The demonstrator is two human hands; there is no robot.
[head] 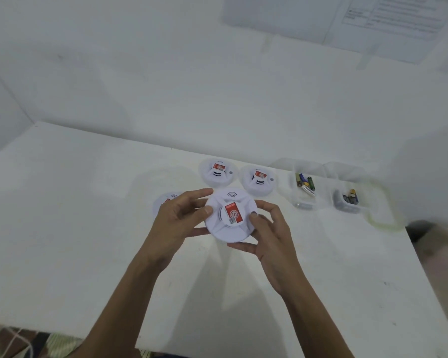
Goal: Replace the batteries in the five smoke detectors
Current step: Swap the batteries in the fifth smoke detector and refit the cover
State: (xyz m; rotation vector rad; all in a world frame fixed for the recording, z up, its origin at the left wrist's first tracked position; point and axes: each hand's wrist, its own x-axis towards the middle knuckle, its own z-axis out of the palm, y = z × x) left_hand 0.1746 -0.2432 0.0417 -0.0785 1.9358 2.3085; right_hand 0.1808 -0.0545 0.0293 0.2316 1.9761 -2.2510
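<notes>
White table point(62, 228) fills the view, and the smoke detector point(233, 232) is up off it, held over the middle. We'll place everything from that detector. High above and to its right, printed paper sheets point(373, 21) are stuck on the wall (the text is too blurred to read).

Left hand point(177, 223) grips the detector's left rim, thumb pressed on the top face, fingers curled round the edge. Right hand point(272, 236) has the right rim, thumb on the face, fingers wrapped beneath. Both hands are clamped on the same white disc, which is tilted a little toward the camera.

Beyond it, two more sit flat on the table: the rear-left detector point(217, 173) and the rear-right detector point(258, 180), side by side and close together. To its left, a fourth detector point(163, 201) peeks out from behind the left hand, mostly hidden.

Off to the right of the held detector stand two clear plastic tubs just beside each other: the near tub point(299, 204) with loose batteries point(305, 183) in it, and the far tub point(340, 202) with a darker battery cluster point(351, 197).

Smallest of all, a red sticker point(233, 213) sits on the held detector's raised centre, with a small code patch at its lower end.
</notes>
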